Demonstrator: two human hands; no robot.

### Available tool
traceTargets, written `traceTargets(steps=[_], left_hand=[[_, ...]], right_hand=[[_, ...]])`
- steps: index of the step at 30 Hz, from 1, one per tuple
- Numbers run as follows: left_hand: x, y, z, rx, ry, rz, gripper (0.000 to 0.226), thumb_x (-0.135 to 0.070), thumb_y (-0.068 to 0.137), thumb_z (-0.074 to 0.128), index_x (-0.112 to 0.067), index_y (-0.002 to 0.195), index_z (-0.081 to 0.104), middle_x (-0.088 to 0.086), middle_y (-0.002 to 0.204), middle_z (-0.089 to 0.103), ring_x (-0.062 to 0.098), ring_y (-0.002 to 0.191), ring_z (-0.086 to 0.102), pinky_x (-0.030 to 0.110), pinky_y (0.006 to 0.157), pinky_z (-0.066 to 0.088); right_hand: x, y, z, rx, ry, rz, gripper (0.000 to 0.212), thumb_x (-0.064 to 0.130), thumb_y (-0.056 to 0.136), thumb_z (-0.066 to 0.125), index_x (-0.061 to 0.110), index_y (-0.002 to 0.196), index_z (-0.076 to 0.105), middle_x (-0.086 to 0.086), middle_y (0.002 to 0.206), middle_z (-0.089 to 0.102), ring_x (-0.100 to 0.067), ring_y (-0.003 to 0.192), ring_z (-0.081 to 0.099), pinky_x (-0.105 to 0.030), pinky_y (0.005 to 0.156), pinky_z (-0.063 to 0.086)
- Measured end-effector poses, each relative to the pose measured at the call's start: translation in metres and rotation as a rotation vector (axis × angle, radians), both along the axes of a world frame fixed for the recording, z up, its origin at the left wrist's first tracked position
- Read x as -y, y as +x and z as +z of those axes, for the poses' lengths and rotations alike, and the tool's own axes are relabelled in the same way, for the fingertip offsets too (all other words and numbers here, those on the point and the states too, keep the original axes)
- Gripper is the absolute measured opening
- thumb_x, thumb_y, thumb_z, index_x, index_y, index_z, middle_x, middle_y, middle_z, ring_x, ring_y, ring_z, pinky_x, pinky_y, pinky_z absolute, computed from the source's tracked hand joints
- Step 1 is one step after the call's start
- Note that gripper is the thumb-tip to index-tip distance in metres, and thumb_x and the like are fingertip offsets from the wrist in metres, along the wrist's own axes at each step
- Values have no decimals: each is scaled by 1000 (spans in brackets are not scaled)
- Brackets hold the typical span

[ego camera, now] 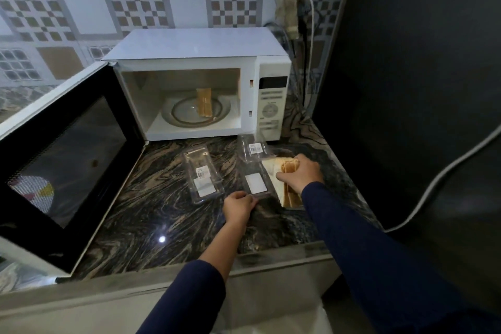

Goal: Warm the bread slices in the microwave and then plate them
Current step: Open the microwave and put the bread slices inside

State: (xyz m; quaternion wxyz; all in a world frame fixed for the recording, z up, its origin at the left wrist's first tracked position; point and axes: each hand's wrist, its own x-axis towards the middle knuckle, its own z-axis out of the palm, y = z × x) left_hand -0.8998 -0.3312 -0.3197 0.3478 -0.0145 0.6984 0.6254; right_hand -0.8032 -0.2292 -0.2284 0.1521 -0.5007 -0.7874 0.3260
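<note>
Our right hand point(301, 172) grips bread slices point(287, 165); left hand point(240, 206) pinches the clear wrapper point(252, 165) edge just beside it. Microwave point(195, 46) ahead, door point(67, 160) open.

Twelve o'clock, the white box-shaped metal microwave point(195, 46), its open door point(67, 160) at nine o'clock all glossy black glass in a white frame, and inside it a tan upright stack of bread slices point(204, 102). Behind, square wall tiles point(81, 8) in pale grey and white with brown chequerboard blocks, and below, the polished stone counter point(151, 211), black with swirling tan veins. Centre, a clear rectangular plastic pack point(203, 173) with white labels, a second clear plastic pack point(253, 168) at its three o'clock labelled white too, then cream-and-golden-brown bread slices point(269, 168), dark navy sleeves point(366, 252), and a matt black wall panel point(420, 62) at three o'clock.
</note>
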Motion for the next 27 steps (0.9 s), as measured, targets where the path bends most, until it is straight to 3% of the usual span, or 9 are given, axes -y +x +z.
traceTargets(steps=[4, 10, 15, 19, 22, 27], left_hand=[[9, 9, 5, -252, -153, -77, 44, -17, 90, 56, -2, 130, 47, 14, 118, 61, 27, 109, 57, 35, 96, 45], [42, 22, 1, -511, -236, -224, 52, -20, 93, 53, -3, 139, 38, 14, 139, 43, 28, 125, 46, 41, 108, 37], [92, 14, -17, -791, -301, -282, 42, -15, 92, 51, -9, 133, 44, 8, 136, 44, 22, 119, 48, 32, 100, 40], [118, -4, -22, -965, -401, -295, 41, -19, 93, 50, -11, 133, 46, 6, 134, 49, 19, 120, 48, 24, 99, 36], [136, -26, -27, -1008, -491, -218, 38, -21, 93, 49, -11, 130, 49, 7, 130, 53, 18, 116, 51, 26, 100, 38], [146, -78, -26, -1002, -702, -266, 52, -32, 98, 38, -11, 145, 29, 7, 152, 30, 19, 141, 26, 31, 116, 21]], right_hand=[[-5, 25, 5, -24, -31, -52, 53, 30, 69, 76, 7, 112, 56, -15, 118, 57, -30, 111, 55, -32, 85, 47], [-12, 36, 29, -19, -17, -95, 72, 32, 75, 73, 8, 135, 42, -15, 137, 44, -32, 124, 45, -36, 98, 43], [-9, 15, 56, -118, 63, -84, 53, 28, 68, 76, 7, 113, 56, -16, 119, 59, -33, 108, 56, -40, 90, 50], [-7, -21, 77, -152, 108, -18, 52, 30, 67, 76, 7, 110, 57, -16, 115, 61, -34, 105, 58, -41, 89, 51], [-3, -54, 89, -157, 128, 46, 53, 31, 68, 75, 7, 112, 57, -15, 117, 60, -33, 105, 58, -36, 85, 51], [9, -114, 92, -164, 136, 136, 54, 31, 70, 75, 7, 114, 56, -16, 120, 57, -32, 108, 56, -30, 79, 45]])
